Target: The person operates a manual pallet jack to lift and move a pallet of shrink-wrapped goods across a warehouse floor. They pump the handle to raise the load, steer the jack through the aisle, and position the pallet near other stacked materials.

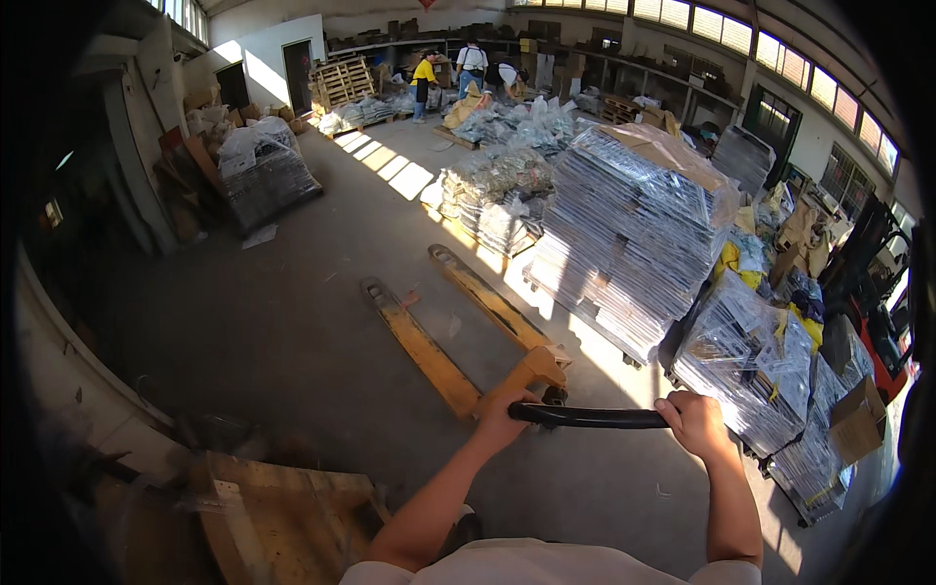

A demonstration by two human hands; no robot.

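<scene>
A yellow pallet jack point(429, 356) stands on the concrete floor in front of me, its two forks pointing away and slightly left with no load on them. Its black handle bar point(600, 417) runs crosswise near my body. My left hand point(502, 417) is closed around the bar's left end. Around the right end, my right hand point(694, 421) is closed too, the thumb lying toward the bar. Both forearms reach forward from the lower edge. The jack's wheels are mostly hidden under its yellow body and the handle.
A tall wrapped stack of flat panels point(624, 244) stands right of the forks, with lower wrapped stacks point(746, 361) nearer. Bagged goods point(492, 195) lie beyond. A wrapped pallet load point(268, 171) sits far left, a wooden crate point(292, 517) at lower left. Several people point(472, 63) work at the back.
</scene>
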